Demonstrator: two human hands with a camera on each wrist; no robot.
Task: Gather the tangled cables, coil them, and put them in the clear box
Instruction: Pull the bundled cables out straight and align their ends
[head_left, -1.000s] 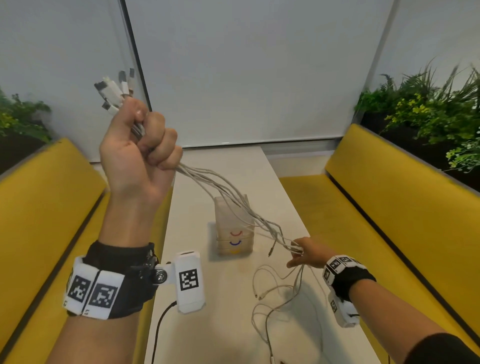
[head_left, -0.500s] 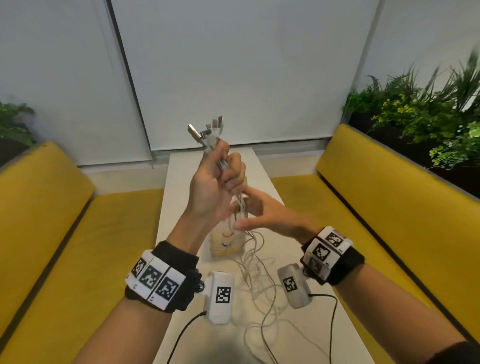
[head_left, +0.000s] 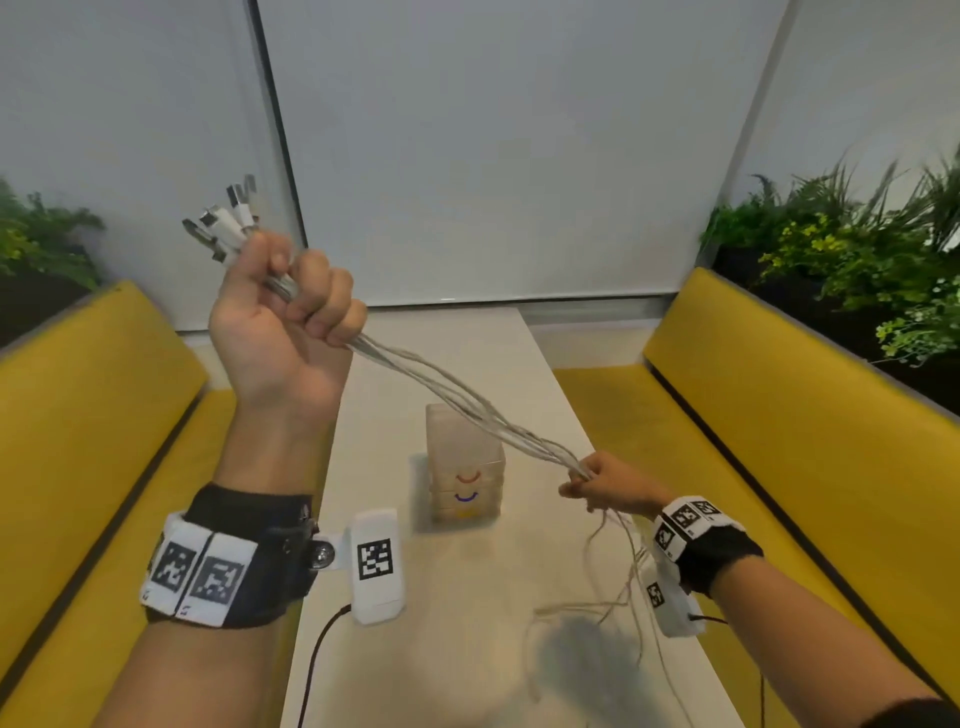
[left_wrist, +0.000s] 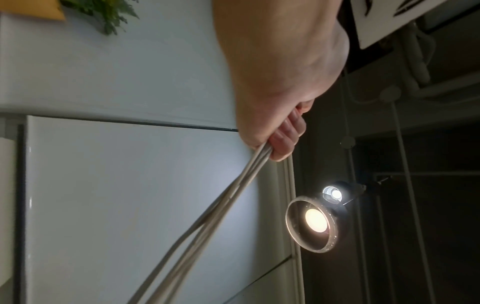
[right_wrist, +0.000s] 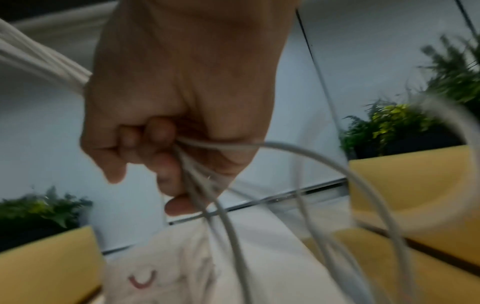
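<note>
Pale grey-white cables (head_left: 457, 402) are seen before a clear box (head_left: 465, 467) marked with red, blue and yellow curves. The table (head_left: 467, 597) is cream, the benches (head_left: 805, 415) yellow, the wristbands (head_left: 249, 556) black with black-and-white checked tags.

Clear box (head_left: 464, 462) on table (head_left: 467, 649) between benches (head_left: 93, 415), cables (head_left: 457, 400) above

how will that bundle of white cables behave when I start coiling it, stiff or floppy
Probably floppy: below the right hand the cables hang in loose loops toward the table. Between both hands they only look straight because they're pulled taut. The free tails are likely to splay and tangle, since they already spread apart.
</note>
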